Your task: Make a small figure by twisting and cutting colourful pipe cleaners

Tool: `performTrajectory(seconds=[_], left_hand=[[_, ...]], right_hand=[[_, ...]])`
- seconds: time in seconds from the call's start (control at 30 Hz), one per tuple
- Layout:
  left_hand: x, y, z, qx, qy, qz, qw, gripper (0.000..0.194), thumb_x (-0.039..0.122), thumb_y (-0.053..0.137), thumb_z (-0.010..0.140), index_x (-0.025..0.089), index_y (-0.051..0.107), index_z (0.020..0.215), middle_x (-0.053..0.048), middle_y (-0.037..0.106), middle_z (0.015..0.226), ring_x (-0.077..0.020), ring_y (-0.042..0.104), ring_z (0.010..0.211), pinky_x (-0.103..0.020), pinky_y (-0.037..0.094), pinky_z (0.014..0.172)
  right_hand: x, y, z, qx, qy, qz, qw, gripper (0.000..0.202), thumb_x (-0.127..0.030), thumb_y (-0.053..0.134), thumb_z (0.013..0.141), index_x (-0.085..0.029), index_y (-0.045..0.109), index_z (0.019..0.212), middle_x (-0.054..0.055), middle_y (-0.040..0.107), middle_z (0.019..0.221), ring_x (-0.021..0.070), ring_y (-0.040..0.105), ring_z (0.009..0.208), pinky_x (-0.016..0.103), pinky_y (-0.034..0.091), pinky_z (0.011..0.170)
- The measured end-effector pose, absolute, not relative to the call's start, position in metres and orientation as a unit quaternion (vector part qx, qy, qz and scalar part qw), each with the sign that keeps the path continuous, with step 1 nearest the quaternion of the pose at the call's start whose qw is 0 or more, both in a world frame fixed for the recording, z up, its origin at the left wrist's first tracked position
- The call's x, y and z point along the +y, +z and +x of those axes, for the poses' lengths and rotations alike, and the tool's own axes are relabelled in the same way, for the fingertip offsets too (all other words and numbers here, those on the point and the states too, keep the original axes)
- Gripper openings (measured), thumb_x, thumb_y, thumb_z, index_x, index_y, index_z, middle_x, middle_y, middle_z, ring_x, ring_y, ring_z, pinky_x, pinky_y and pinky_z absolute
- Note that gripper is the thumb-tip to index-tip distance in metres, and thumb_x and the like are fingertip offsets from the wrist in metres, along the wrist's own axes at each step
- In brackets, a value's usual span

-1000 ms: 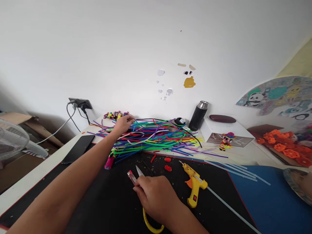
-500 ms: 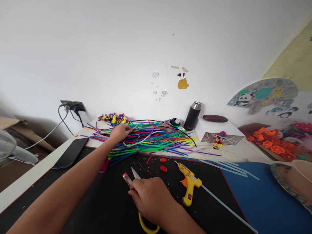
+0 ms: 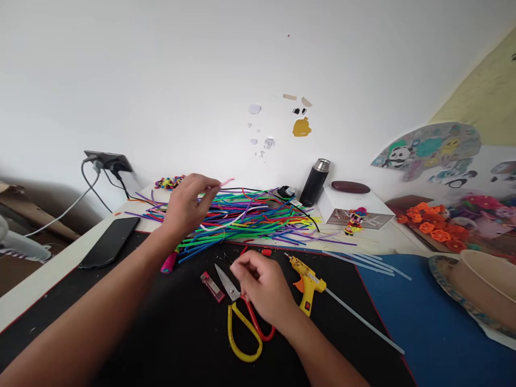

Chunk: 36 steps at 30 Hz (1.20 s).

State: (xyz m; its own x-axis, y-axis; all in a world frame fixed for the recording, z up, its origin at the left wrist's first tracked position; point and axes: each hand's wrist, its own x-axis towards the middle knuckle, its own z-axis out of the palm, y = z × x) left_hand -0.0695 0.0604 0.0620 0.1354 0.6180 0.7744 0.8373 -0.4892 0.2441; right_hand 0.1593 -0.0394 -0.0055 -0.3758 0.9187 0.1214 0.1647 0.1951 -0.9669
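Note:
My left hand is raised over the left part of a pile of coloured pipe cleaners. Its thumb and fingers pinch a short pink pipe cleaner, whose end sticks out to the right. Above the scissors hovers my right hand, its fingers curled together and nothing visible in them. The scissors have one yellow and one red handle and lie with the blades pointing away. A red lighter rests left of the blades. Beside my right hand lies a yellow glue gun with a long glue stick.
Several glue sticks lie on the blue mat. A black flask, a white box and a small figure stand behind. A phone lies at the left; a bowl stands at the right.
My left hand has lifted off the pile, bringing up the pink pipe cleaner. My right hand has let go of the lighter and risen, uncovering the scissors. The view has shifted slightly.

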Motion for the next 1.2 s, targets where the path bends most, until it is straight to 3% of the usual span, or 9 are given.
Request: performTrajectory(seconds=[0.1, 0.27, 0.7, 1.2], left_hand=[[0.044, 0.049, -0.051, -0.471, -0.416, -0.776, 0.06, 0.023, 0.034, 0.052, 0.103, 0.022, 0.071, 0.098, -0.006, 0.076, 0.093, -0.0217, 0.069, 0.089, -0.032, 0.053, 0.083], [0.029, 0.016, -0.04, -0.447, -0.372, -0.811, -0.058, 0.023, 0.035, 0.052, 0.104, 0.022, 0.071, 0.104, -0.005, 0.079, 0.099, -0.0201, 0.073, 0.086, -0.028, 0.053, 0.077], [0.015, -0.011, -0.034, -0.414, -0.32, -0.852, -0.033, 0.026, 0.032, 0.048, 0.106, 0.023, 0.073, 0.104, -0.006, 0.079, 0.094, -0.0192, 0.074, 0.079, -0.028, 0.054, 0.07], [0.01, -0.003, -0.039, -0.349, -0.318, -0.881, 0.033, 0.021, 0.027, 0.052, 0.106, 0.022, 0.073, 0.106, -0.005, 0.077, 0.088, -0.0189, 0.074, 0.077, -0.027, 0.054, 0.067]], right_hand=[[-0.024, -0.009, 0.167, -0.556, 0.562, -0.418, 0.447, 0.033, -0.052, 0.064, 0.096, -0.02, 0.063, 0.089, -0.006, 0.055, 0.055, 0.0104, 0.049, 0.042, 0.021, 0.036, 0.044], [-0.006, -0.016, 0.175, -0.474, 0.573, -0.439, 0.505, 0.041, -0.059, 0.068, 0.089, -0.019, 0.061, 0.093, -0.008, 0.051, 0.051, 0.0091, 0.044, 0.038, 0.019, 0.027, 0.036], [-0.01, -0.016, 0.168, -0.481, 0.564, -0.434, 0.512, 0.044, -0.063, 0.068, 0.089, -0.019, 0.061, 0.094, -0.009, 0.051, 0.051, 0.0083, 0.043, 0.037, 0.019, 0.029, 0.037], [-0.01, -0.013, 0.173, -0.512, 0.512, -0.451, 0.522, 0.037, -0.056, 0.065, 0.092, -0.019, 0.065, 0.088, -0.008, 0.049, 0.051, 0.0097, 0.046, 0.041, 0.022, 0.035, 0.042]])
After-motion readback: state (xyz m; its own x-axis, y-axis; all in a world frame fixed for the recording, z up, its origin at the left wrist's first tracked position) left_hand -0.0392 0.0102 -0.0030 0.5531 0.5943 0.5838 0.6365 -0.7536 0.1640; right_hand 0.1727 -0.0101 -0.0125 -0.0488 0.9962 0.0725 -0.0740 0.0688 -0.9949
